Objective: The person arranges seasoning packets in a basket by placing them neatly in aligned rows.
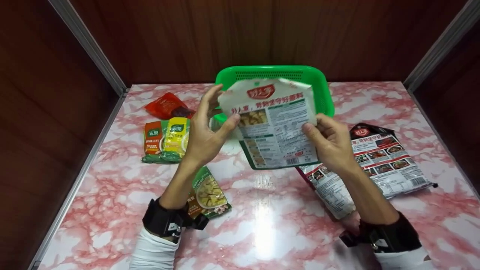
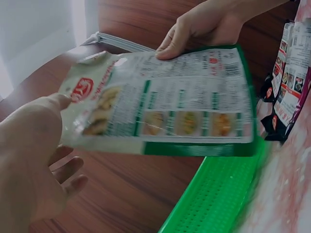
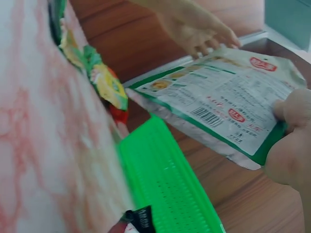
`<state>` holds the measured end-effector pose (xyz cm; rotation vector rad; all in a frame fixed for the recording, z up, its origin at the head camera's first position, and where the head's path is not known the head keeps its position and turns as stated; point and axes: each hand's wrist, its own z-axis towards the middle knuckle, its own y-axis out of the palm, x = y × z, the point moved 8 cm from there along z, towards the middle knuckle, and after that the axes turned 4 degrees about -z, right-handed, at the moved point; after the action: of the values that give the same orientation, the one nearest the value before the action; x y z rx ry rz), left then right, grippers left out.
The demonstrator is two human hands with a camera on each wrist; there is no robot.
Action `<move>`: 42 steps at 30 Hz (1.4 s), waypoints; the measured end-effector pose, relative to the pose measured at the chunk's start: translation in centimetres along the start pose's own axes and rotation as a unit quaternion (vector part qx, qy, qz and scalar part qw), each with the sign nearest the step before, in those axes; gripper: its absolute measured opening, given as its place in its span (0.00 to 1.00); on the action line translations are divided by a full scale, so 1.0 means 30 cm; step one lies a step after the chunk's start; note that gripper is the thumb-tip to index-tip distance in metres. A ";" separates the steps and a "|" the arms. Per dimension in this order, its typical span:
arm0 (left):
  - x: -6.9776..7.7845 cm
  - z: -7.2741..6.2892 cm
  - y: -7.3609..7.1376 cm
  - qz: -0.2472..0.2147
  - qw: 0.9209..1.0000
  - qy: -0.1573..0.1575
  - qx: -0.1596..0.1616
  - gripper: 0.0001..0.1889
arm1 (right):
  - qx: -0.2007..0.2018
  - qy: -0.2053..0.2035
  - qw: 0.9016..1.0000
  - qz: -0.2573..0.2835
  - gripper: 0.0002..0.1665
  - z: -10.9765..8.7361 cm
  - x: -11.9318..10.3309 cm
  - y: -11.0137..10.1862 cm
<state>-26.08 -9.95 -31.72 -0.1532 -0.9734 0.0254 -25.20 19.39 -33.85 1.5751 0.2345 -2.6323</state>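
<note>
A white and green seasoning packet (image 1: 277,131) with printed text and small food pictures hangs tilted above the table, in front of a green basket (image 1: 328,92). My right hand (image 1: 333,144) grips its right edge, thumb on the printed face. At its left edge is my left hand (image 1: 206,135), thumb against the printed face and the other fingers extended and spread. In the left wrist view those fingers stand apart from the packet (image 2: 184,102). The right wrist view shows the packet (image 3: 228,104) pinched at its near corner by the right hand (image 3: 291,141).
Red (image 1: 167,105), orange (image 1: 153,138) and yellow (image 1: 176,137) packets lie left on the marbled table (image 1: 123,210). A green-brown packet (image 1: 210,191) lies partly under the left forearm. Black-and-white packets (image 1: 393,161) lie at the right. Dark wood panels (image 1: 180,41) enclose the table.
</note>
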 end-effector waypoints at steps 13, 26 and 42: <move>-0.080 -0.036 0.179 -0.146 0.982 -0.102 -0.061 0.47 | 0.151 -0.083 0.977 0.126 0.08 0.039 -0.074 -0.046; -0.074 -0.075 0.288 -0.213 0.969 -0.085 -0.086 0.27 | 0.174 -0.095 0.971 0.132 0.07 0.021 -0.059 -0.030; -0.067 -0.073 0.283 -0.207 0.973 -0.071 -0.074 0.22 | 0.169 -0.093 0.973 0.129 0.06 0.021 -0.055 -0.026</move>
<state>-25.00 -1.99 -35.77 -0.0831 -1.1360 -0.4253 -25.06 20.02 -32.04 1.3100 -0.4221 -2.6854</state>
